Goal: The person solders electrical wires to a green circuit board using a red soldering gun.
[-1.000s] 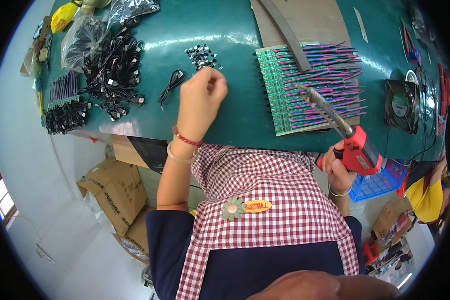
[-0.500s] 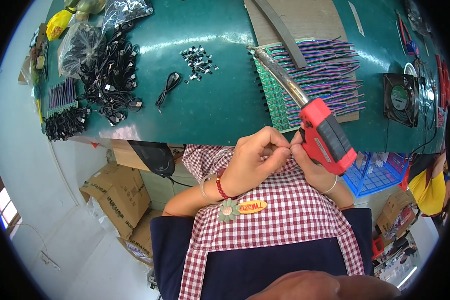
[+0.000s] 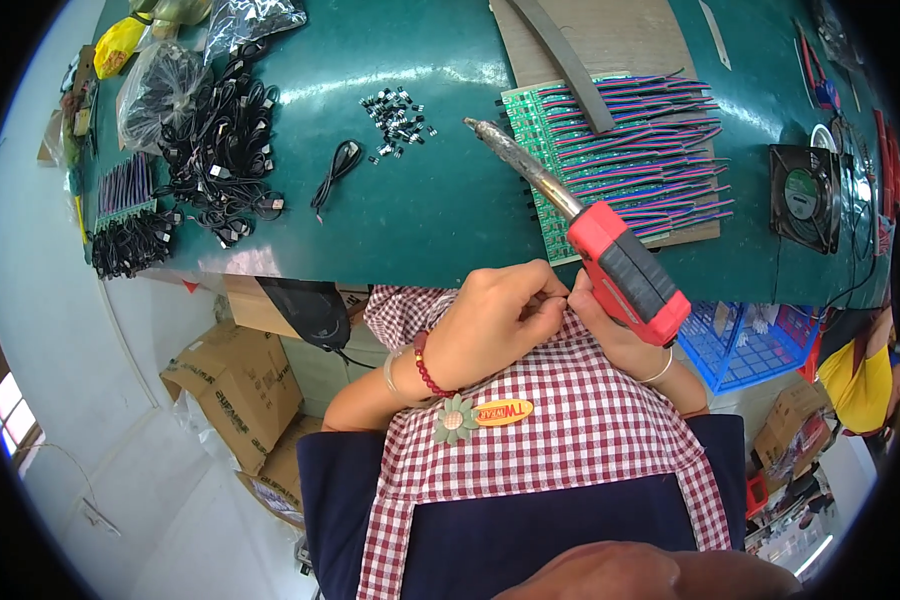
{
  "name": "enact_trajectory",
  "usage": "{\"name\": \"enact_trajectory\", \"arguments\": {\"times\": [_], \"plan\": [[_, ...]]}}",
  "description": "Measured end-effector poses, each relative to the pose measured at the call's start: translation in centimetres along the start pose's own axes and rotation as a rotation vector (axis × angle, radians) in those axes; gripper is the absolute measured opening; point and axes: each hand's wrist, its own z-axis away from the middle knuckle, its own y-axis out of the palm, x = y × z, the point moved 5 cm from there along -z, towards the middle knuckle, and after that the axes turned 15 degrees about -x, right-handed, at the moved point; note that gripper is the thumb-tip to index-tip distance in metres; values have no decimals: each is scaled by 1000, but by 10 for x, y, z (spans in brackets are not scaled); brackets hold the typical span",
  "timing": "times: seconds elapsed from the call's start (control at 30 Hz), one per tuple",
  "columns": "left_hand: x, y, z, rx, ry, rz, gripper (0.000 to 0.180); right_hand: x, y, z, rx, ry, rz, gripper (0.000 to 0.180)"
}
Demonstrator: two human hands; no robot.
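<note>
My right hand point(image 3: 618, 338) is closed around a red and black soldering gun point(image 3: 625, 268), whose long metal barrel slants up and left over the green table. My left hand point(image 3: 492, 318) is closed in a pinch close against the right fingertips, just off the table's near edge. Anything between those fingertips is too small or hidden to make out. Beyond the gun lies a panel of green circuit boards point(image 3: 530, 115), with rows of black, pink and blue wires point(image 3: 650, 160) running off to the right. The gun's tip hangs left of the panel, apart from it.
A grey bar point(image 3: 567, 60) lies across the boards and the brown sheet point(image 3: 635, 30). Farther left are small connectors point(image 3: 398, 118), a coiled black cable point(image 3: 338, 175) and a heap of black cables point(image 3: 215, 150). A fan point(image 3: 802, 198) stands right, above a blue basket point(image 3: 745, 350).
The soldering gun has shifted left, its tip moving left and nearer to me, off the boards' edge. Both hands have moved slightly left with it, still together.
</note>
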Motion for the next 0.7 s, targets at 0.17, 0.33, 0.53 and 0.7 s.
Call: {"name": "enact_trajectory", "arguments": {"times": [0.17,0.33,0.53,0.7], "plan": [[47,1,-9,-50,-322,194,9,2,-19,7,-95,-156,-12,33],[63,-4,-25,-26,-572,346,11,-27,-54,19,-95,-38,-248,44],[66,-2,-30,-34,-556,291,11,-51,-73,45,-88,90,-288,44],[69,-1,-31,-43,-565,276,11,-64,-79,55,-37,205,-392,31]]}}
